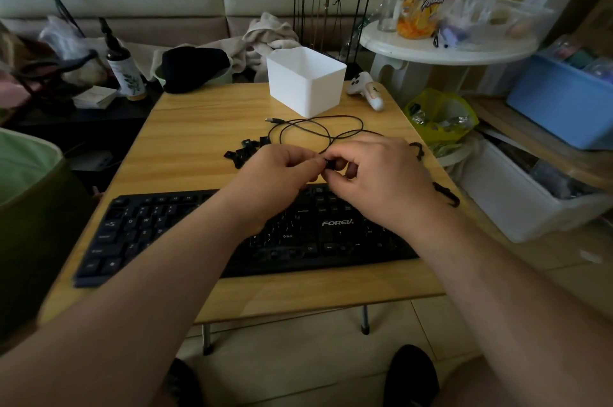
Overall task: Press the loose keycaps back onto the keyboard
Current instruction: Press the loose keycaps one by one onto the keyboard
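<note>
— Black keycap (pixel 329 163) pinched between both hands, over the far edge of the keyboard (pixel 185 234). Left hand (pixel 278 174) has thumb and fingertips curled on it; right hand (pixel 374 171) the same from the other side. Step, by my reading: turning the cap to sort out its orientation before seating.

— Where does it go?

— Cannot tell. Open sockets sit just below and toward the person from the pinch, near the logo, but the legend on the cap is too small to read. Next move likely calls for matching cap to socket, lowering it square, then a straight press.

— Rest of the caps?

— Pile (pixel 243 151) just left of the pinch and slightly beyond, on the wooden table (pixel 199 127).

— Obstructions?

— Cable (pixel 308 131) loops right behind the hands, near the pile; could snag a reach. White bin (pixel 305 84) farther back, well apart. Small white figure (pixel 366 91) back right. Black clip-like pieces (pixel 446 194) right of the grip, at the table edge.
</note>
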Demonstrator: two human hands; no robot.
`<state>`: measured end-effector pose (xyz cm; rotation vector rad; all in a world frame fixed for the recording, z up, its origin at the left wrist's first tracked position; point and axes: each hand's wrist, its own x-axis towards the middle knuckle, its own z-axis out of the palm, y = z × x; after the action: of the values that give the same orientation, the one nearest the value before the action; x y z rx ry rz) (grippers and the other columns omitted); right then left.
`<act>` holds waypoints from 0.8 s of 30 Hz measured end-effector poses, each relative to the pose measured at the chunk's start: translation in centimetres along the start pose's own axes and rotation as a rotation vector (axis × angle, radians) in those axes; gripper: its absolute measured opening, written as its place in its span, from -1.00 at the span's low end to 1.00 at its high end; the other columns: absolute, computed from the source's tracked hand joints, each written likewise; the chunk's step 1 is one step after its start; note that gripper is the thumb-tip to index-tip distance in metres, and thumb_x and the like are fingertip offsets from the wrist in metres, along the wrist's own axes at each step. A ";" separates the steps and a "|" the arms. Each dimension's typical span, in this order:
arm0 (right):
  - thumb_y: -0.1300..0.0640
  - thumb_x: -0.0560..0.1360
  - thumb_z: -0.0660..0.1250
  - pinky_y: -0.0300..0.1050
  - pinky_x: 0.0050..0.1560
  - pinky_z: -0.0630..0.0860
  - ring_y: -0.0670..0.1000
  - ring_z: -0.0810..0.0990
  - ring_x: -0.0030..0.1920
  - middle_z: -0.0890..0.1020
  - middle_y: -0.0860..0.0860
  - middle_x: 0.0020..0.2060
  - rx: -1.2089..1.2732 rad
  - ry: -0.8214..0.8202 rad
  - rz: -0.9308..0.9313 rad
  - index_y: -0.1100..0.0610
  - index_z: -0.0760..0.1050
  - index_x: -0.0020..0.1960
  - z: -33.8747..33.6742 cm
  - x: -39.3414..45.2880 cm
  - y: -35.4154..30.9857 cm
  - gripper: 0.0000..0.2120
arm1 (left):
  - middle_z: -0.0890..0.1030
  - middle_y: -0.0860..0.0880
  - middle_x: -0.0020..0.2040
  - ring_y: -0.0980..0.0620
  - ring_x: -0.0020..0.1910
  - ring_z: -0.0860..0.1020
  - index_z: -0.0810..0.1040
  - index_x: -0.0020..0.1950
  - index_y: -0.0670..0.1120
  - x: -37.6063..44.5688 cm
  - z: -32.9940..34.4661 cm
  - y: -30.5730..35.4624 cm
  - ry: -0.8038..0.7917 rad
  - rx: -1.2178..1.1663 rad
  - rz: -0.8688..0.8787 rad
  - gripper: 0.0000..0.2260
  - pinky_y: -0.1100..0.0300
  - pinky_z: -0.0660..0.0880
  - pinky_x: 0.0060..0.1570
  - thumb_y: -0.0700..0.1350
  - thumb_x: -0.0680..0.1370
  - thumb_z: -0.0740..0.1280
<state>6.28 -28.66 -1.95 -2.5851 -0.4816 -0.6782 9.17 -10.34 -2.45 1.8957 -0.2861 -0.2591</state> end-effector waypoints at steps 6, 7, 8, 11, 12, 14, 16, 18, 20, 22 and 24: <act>0.00 0.48 0.52 -0.05 -0.13 0.60 -0.16 0.57 -0.20 0.62 -0.20 -0.20 0.143 -0.057 0.086 -0.06 0.72 0.03 1.3 0.5 -1.7 -0.86 | 0.69 0.18 -0.15 0.21 -0.26 0.59 0.70 0.10 0.16 -1.8 -3.8 -0.6 0.083 0.201 0.032 -0.89 0.32 0.52 -0.24 0.02 0.65 0.37; -0.02 0.48 0.52 -0.05 -0.12 0.60 -0.17 0.56 -0.19 0.62 -0.21 -0.20 0.166 -0.081 0.096 -0.08 0.72 0.04 1.6 0.6 -2.1 -0.86 | 0.69 0.16 -0.10 0.13 -0.16 0.64 0.69 0.11 0.17 -2.1 -5.1 -0.9 0.118 0.246 0.012 -0.88 0.22 0.56 -0.20 0.02 0.66 0.36; -0.03 0.48 0.52 -0.04 -0.12 0.60 -0.17 0.56 -0.18 0.62 -0.19 -0.20 0.184 -0.105 0.098 -0.09 0.71 0.04 1.9 0.7 -2.6 -0.85 | 0.68 0.14 -0.07 0.00 -0.09 0.65 0.69 0.13 0.17 -2.4 -6.5 -1.3 0.156 0.300 -0.017 -0.87 0.11 0.60 -0.16 0.00 0.66 0.35; -0.05 0.48 0.52 -0.06 -0.11 0.58 -0.16 0.55 -0.15 0.60 -0.16 -0.19 0.229 -0.162 0.093 -0.08 0.71 0.04 3.1 1.1 -4.0 -0.85 | 0.62 0.17 0.01 -0.10 -0.11 0.64 0.68 0.13 0.18 -3.4 -11.0 -2.9 0.261 0.474 -0.106 -0.82 0.13 0.52 -0.24 -0.05 0.69 0.30; -0.05 0.48 0.53 -0.12 -0.11 0.57 -0.17 0.54 -0.14 0.59 -0.16 -0.18 0.241 -0.185 0.093 -0.08 0.71 0.05 3.5 1.2 -4.7 -0.84 | 0.63 0.14 0.05 -0.07 -0.17 0.63 0.68 0.12 0.19 -3.9 -12.4 -3.5 0.284 0.528 -0.127 -0.80 0.13 0.51 -0.26 -0.06 0.69 0.30; -0.05 0.49 0.53 -0.22 -0.10 0.52 -0.19 0.54 -0.11 0.58 -0.17 -0.14 0.265 -0.242 0.101 -0.08 0.71 0.06 4.4 1.5 -6.0 -0.83 | 0.63 0.04 0.13 0.02 -0.29 0.57 0.68 0.14 0.16 -4.9 -14.7 -4.6 0.306 0.627 -0.175 -0.81 0.16 0.48 -0.27 -0.07 0.68 0.30; -0.05 0.49 0.54 -0.27 -0.09 0.50 -0.20 0.54 -0.10 0.57 -0.18 -0.11 0.279 -0.296 0.102 -0.09 0.69 0.06 5.4 1.7 -7.2 -0.84 | 0.63 -0.02 0.22 0.00 -0.10 0.59 0.68 0.18 0.14 -5.7 -16.4 -5.8 0.294 0.703 -0.246 -0.83 0.12 0.49 -0.08 -0.06 0.66 0.34; -0.04 0.49 0.54 -0.28 -0.10 0.51 -0.21 0.55 -0.11 0.56 -0.19 -0.11 0.290 -0.329 0.107 -0.08 0.69 0.06 6.3 2.0 -8.5 -0.83 | 0.62 -0.05 0.29 -0.03 0.08 0.59 0.66 0.29 0.11 -6.3 -17.3 -6.7 0.250 0.721 -0.302 -0.78 0.11 0.46 0.03 -0.01 0.65 0.37; -0.04 0.50 0.54 -0.24 -0.07 0.54 -0.20 0.55 -0.11 0.57 -0.19 -0.11 0.298 -0.350 0.108 -0.06 0.69 0.07 7.1 2.3 -9.6 -0.83 | 0.63 -0.05 0.30 -0.01 0.10 0.57 0.63 0.36 0.08 -6.7 -17.6 -6.9 0.228 0.663 -0.320 -0.72 0.12 0.46 0.07 0.00 0.65 0.39; -0.06 0.51 0.52 -0.15 0.01 0.56 -0.16 0.55 -0.06 0.58 -0.17 -0.09 0.279 -0.374 0.099 -0.05 0.69 0.10 7.9 2.6 -10.5 -0.81 | 0.63 -0.03 0.31 -0.02 0.18 0.57 0.63 0.36 0.08 -6.8 -17.6 -6.8 0.219 0.651 -0.318 -0.71 0.09 0.49 0.15 0.01 0.63 0.42; -0.07 0.52 0.51 -0.09 0.09 0.54 -0.08 0.54 0.02 0.59 -0.15 -0.06 0.271 -0.403 0.097 -0.05 0.69 0.11 8.5 2.9 -11.2 -0.80 | 0.64 -0.01 0.28 -0.02 0.20 0.58 0.64 0.34 0.10 -6.7 -17.4 -6.7 0.205 0.658 -0.316 -0.72 0.09 0.51 0.17 0.03 0.62 0.43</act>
<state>7.11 -14.41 -3.72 -2.4619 -0.5245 -0.0473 8.85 9.48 -2.70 2.6004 0.0888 -0.1898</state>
